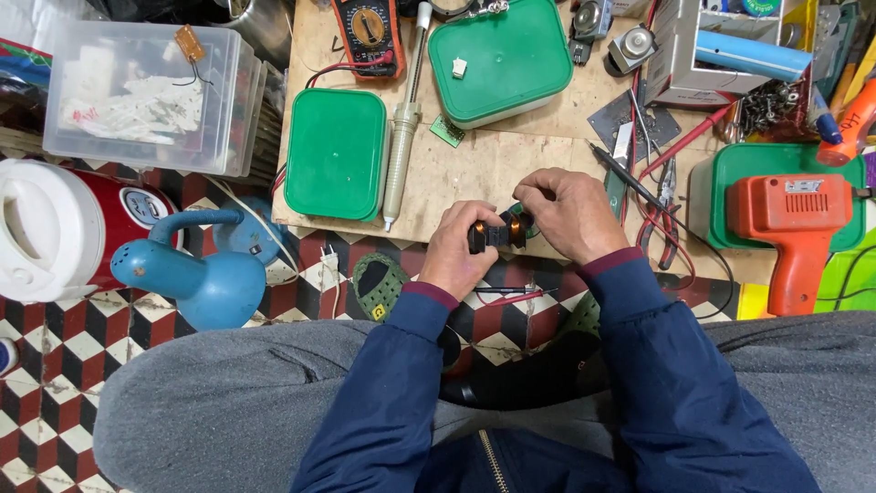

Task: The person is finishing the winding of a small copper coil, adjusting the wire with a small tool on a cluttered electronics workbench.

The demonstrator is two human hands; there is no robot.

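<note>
The fingers [474,222] of the left hand [461,251] are clamped on the left end of a small copper-wound coil [497,232], a black-framed part with orange-brown windings showing at both ends. The fingers [538,194] of the right hand [566,215] are curled together over its right end and top, so the coil is held between both hands, just above the near edge of the wooden tabletop [484,164] and over the checkered floor [55,365]. Whether a wire end is pinched by the right fingers cannot be told, since they hide that side.

The step in hand is judged to be close handling of the coil: it is being steadied by the left hand and worked on or turned by the right. A firm hold on the left end is called for next, with small, careful movement on the right, so that the fine winding is not scraped or loosened.

Just beyond the hands, a desoldering pump [402,128] lies upright between two green-lidded boxes, one near [336,153] and one further back [500,57]. A multimeter [369,27] with red leads rests at the far edge. To the right, thin probes and pliers [657,196] are spread near an orange drill [792,228] lying on a green lid. To the left, a blue hair dryer [196,269] and a clear plastic bin [151,96] are seen, well apart from the coil.
</note>
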